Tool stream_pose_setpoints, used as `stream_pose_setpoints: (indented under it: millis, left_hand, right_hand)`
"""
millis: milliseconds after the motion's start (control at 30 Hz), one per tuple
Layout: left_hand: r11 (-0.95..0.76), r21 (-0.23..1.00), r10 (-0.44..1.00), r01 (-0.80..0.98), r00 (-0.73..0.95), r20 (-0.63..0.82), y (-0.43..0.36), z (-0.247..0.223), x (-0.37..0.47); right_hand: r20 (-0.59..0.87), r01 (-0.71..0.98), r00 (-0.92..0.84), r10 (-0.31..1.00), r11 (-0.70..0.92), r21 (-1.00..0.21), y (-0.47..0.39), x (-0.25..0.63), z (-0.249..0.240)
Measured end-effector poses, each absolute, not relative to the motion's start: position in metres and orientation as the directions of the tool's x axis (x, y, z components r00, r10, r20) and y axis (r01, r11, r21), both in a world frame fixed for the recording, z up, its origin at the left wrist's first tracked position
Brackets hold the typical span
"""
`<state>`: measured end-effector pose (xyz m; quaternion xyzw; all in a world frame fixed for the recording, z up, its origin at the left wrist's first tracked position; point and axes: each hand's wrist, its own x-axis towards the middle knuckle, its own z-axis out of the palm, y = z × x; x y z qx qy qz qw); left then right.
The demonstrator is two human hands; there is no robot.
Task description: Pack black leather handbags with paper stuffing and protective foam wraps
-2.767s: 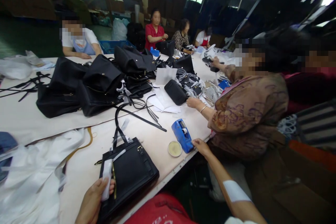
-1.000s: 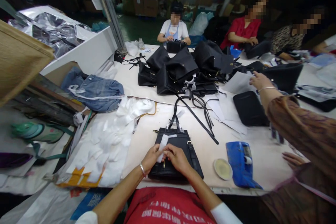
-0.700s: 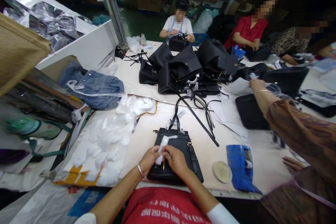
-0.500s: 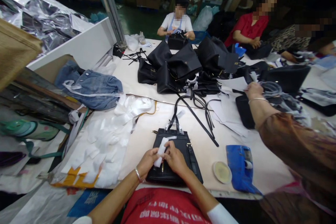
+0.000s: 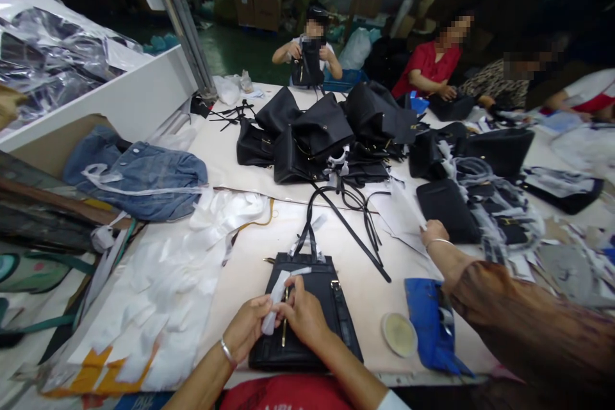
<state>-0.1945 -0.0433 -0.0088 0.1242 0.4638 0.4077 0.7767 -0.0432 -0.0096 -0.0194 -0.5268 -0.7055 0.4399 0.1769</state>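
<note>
A black handbag (image 5: 314,320) with a gold zip lies flat on the table in front of me, its handles stretched away from me. Over its front, a soft white strip (image 5: 278,288) is pinched at its left side by my left hand (image 5: 247,327), which wears a bracelet. The fingers of my right hand (image 5: 305,311) are closed on the strip's right side, just above the gold zip. Whether anything is wrapped inside the strip, I cannot tell.
Many white strips (image 5: 163,288) lie at left, below a denim garment (image 5: 144,170). Black bags (image 5: 312,134) are heaped beyond. At right are a round tub (image 5: 400,334), a blue holder (image 5: 425,320) and a co-worker's hand (image 5: 436,232) on white paper. More people sit across the table.
The view has shifted a little. My hands stay on the white strip over the bag. The co-worker's hand at right has moved down to the paper. The person opposite has raised a black bag.
</note>
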Motion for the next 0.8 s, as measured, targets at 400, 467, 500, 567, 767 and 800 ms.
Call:
stream_pose_setpoints:
  millis: [400,467,500,567,767,800]
  left_hand:
    - [0.745,0.455,0.66,-0.488,0.435,-0.613,-0.036,-0.012,-0.216]
    - [0.748,0.45,0.657,-0.488,0.445,-0.609,-0.035,-0.013,-0.216]
    - [0.749,0.449,0.655,-0.487,0.447,-0.609,-0.034,-0.013,-0.215]
    - [0.758,0.445,0.646,-0.477,0.455,-0.613,-0.032,-0.013,-0.215]
    - [0.784,0.435,0.608,-0.443,0.408,-0.681,-0.028,-0.014,-0.214]
    - [0.779,0.442,0.61,-0.444,0.378,-0.696,-0.029,-0.014,-0.213]
  right_hand:
    - [0.038,0.529,-0.669,0.742,0.511,-0.677,0.022,-0.04,-0.036]
    - [0.039,0.508,-0.707,0.706,0.545,-0.667,0.029,-0.037,-0.038]
    - [0.039,0.495,-0.723,0.69,0.556,-0.668,0.032,-0.036,-0.038]
    - [0.034,0.469,-0.751,0.66,0.569,-0.676,0.035,-0.036,-0.036]
    - [-0.02,0.422,-0.807,0.591,0.552,-0.719,0.043,-0.028,-0.025]
    - [-0.037,0.443,-0.795,0.606,0.537,-0.718,0.046,-0.021,-0.022]
